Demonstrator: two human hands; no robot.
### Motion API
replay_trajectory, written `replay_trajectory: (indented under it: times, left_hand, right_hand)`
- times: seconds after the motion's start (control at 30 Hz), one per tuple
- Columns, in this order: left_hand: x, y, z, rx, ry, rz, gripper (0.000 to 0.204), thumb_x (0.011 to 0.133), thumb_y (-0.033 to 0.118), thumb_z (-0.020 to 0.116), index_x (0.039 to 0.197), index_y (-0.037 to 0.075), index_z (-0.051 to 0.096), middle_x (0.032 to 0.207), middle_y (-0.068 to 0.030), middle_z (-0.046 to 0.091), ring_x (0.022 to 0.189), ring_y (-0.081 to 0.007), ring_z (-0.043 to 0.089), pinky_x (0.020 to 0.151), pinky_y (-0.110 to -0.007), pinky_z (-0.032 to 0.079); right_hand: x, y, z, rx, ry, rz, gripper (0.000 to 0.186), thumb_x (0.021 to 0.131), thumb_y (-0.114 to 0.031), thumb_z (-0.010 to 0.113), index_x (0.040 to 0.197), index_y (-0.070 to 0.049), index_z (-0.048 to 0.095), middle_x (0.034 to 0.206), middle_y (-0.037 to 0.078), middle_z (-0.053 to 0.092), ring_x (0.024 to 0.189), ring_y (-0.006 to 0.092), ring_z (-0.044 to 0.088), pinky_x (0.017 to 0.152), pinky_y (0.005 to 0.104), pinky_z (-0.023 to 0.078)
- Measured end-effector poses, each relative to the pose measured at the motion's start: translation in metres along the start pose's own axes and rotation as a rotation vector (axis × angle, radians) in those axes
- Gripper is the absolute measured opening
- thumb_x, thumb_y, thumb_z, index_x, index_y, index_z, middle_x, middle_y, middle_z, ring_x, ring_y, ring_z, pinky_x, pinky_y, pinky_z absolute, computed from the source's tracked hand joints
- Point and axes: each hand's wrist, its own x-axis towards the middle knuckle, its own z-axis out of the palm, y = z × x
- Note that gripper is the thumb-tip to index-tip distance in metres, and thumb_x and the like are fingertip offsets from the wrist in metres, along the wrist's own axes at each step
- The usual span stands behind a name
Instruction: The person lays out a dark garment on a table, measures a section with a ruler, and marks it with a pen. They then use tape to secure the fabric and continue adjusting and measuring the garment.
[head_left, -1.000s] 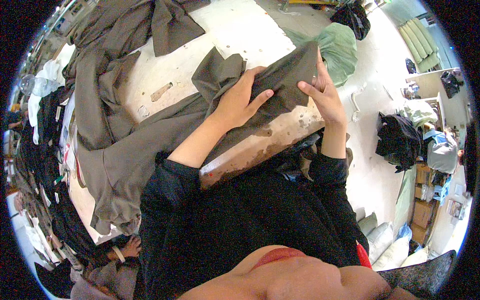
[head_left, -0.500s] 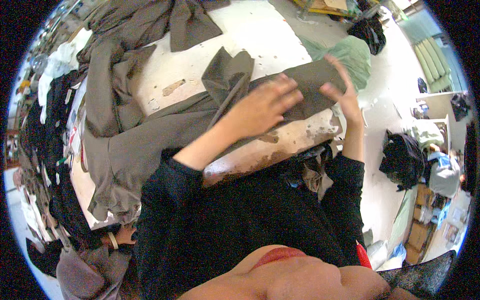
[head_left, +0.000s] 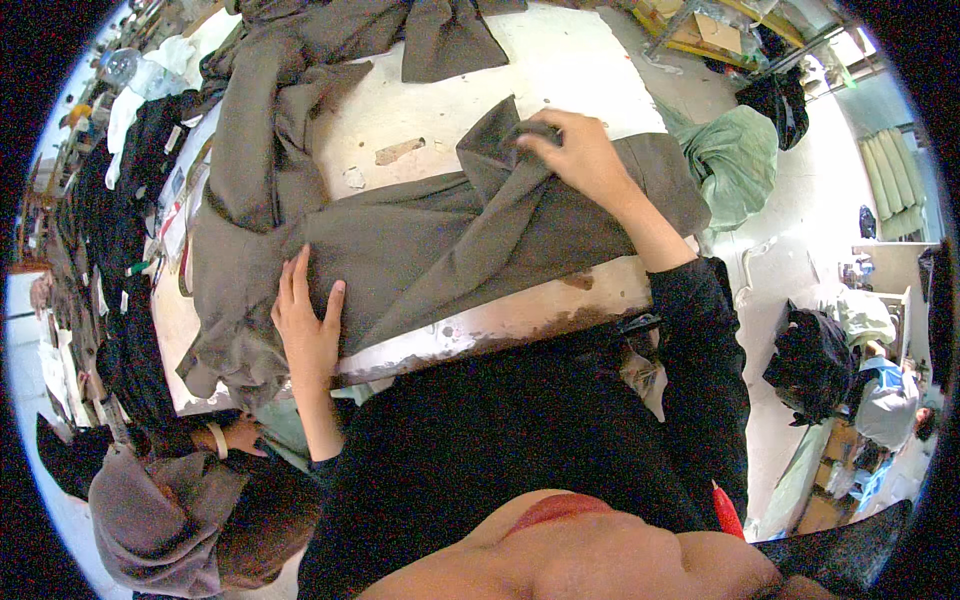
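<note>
A long grey-brown cloth [head_left: 420,240] lies across the worn white table [head_left: 590,80], reaching its front edge. My left hand [head_left: 308,325] rests flat on the cloth's left part, its fingers spread and pointing away from me. Right of the middle, my right hand [head_left: 580,155] has thumb and fingers closed on a raised, pointed fold of the same cloth. From that fold a loose strip slants down to the left over the flatter layer. Whether the cloth is one piece or several layers, I cannot tell.
More grey-brown cloth [head_left: 270,120] is heaped at the table's far left. Dark garments [head_left: 120,270] hang beside the left edge. A person in a grey head covering [head_left: 160,510] is close by at lower left. A green bag [head_left: 735,165] stands past the right end; black bundles [head_left: 812,365] lie farther right.
My left hand has moved from the middle of the cloth to its left part. My right hand has left the right end and taken hold of the raised fold. The view has shifted slightly.
</note>
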Motion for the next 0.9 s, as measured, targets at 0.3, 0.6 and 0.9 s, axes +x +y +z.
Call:
replay_trajectory:
  times: [0.3, 0.6, 0.9]
  left_hand:
    - [0.032, 0.117, -0.031, -1.214, -0.132, -0.095, 0.04, 0.088, 0.027, 0.071, 0.115, 0.002, 0.055, 0.1, -0.0122, 0.061, 0.092, -0.0208, 0.065, 0.081, -0.033, 0.052]
    - [0.061, 0.145, -0.016, -0.903, -0.044, 0.221, 0.015, 0.086, 0.012, 0.068, 0.091, 0.001, 0.06, 0.081, -0.0135, 0.058, 0.067, -0.0235, 0.057, 0.06, -0.033, 0.047]
    - [0.027, 0.115, 0.002, -0.741, -0.063, 0.383, 0.065, 0.084, 0.027, 0.072, 0.137, 0.006, 0.042, 0.132, -0.018, 0.05, 0.119, -0.0348, 0.05, 0.096, -0.042, 0.042]
  right_hand:
    - [-0.103, -0.077, -0.006, -0.277, 0.245, -0.6, 0.036, 0.066, -0.008, 0.073, 0.1, -0.018, 0.072, 0.105, 0.002, 0.068, 0.09, 0.0217, 0.061, 0.075, 0.0372, 0.048]
    - [-0.108, -0.093, -0.017, -0.22, 0.256, -0.196, 0.034, 0.081, -0.027, 0.071, 0.113, -0.015, 0.068, 0.089, 0.0, 0.064, 0.084, 0.0238, 0.054, 0.08, 0.0398, 0.038]
    - [-0.098, -0.052, -0.021, 0.233, 0.299, -0.011, 0.008, 0.083, -0.015, 0.068, 0.084, -0.008, 0.072, 0.088, 0.006, 0.065, 0.089, 0.0249, 0.057, 0.08, 0.0363, 0.04]
